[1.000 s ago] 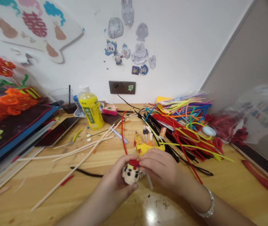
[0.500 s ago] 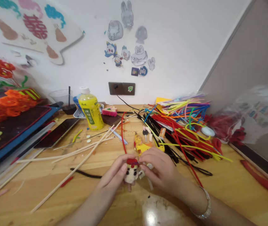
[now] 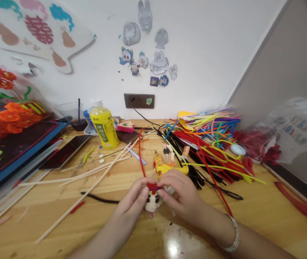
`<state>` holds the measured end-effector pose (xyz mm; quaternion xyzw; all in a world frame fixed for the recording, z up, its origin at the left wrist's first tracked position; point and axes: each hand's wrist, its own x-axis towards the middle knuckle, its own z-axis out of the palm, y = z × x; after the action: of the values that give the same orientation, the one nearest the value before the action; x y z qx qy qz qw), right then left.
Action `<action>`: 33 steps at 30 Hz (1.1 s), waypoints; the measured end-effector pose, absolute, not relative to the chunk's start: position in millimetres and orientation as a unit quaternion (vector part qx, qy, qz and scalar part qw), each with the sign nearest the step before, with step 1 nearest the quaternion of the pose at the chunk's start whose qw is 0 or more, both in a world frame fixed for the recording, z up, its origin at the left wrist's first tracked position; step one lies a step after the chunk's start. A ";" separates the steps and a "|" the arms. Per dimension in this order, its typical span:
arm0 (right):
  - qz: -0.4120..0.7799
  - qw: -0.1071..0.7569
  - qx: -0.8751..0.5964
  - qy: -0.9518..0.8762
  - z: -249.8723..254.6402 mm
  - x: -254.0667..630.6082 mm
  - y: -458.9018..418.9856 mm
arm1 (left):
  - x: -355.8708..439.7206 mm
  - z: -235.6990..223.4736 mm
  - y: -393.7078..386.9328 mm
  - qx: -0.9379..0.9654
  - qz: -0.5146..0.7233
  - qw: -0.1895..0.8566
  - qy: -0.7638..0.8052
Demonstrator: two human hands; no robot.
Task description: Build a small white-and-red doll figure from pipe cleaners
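Note:
My left hand (image 3: 131,202) and my right hand (image 3: 179,194) meet over the wooden table, both holding a small cream fuzzy pipe-cleaner figure (image 3: 152,203). Its black dots are partly visible, and my fingers hide much of it. A red pipe-cleaner band (image 3: 152,187) crowns the figure, pinched between my fingertips. Just beyond my right hand lies a yellow plastic tool (image 3: 166,169).
A heap of colourful pipe cleaners (image 3: 210,151) fills the table's right side. Long wooden sticks (image 3: 88,180) lie to the left, near a dark tablet (image 3: 67,151). A yellow drink bottle (image 3: 104,124) stands at the back. Orange pipe-cleaner flowers (image 3: 10,124) sit far left.
The figure has turned and sits lower between my hands, with less of its dotted body showing. My fingers have closed in around the red band.

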<state>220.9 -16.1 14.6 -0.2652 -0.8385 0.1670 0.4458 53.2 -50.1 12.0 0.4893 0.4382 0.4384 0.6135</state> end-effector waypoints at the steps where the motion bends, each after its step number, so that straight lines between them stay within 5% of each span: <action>1: 0.180 0.444 -0.280 -0.832 14.5 220.6 -16.5 | 53.1 12.6 -50.4 0.492 0.438 0.610 0.441; 10: 0.447 0.406 -0.380 -0.701 13.8 220.7 -13.2 | 50.0 10.5 -48.6 0.485 0.443 0.640 0.400; 33: 0.599 0.417 -0.302 -0.613 15.3 222.8 -13.4 | 49.1 -2.4 -49.7 0.467 0.447 0.696 0.311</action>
<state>222.8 -13.4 15.3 -0.3018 -0.6132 0.5992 0.4169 49.1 -49.7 -2.4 0.4672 0.3111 0.4472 0.6964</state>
